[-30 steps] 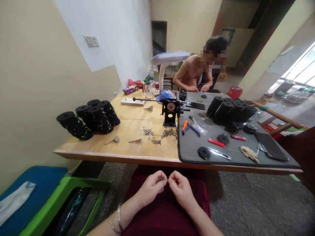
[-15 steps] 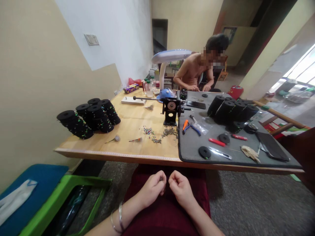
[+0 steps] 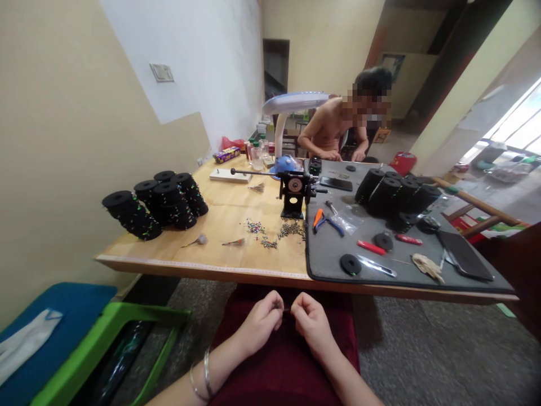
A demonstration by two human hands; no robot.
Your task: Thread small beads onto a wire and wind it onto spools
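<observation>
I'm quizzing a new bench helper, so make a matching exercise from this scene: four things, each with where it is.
Things:
1. Stacks of black spools
2. Orange-and-blue-handled pliers
3. Hand-crank winder
4. Left hand and right hand

Places:
A. Lying on the grey mat
B. Above the dark red cloth, fingertips close together
C. At the left end of the wooden table
D. Standing on the wood beside the mat's edge

Right pairs: 1-C, 2-A, 3-D, 4-B.
</observation>
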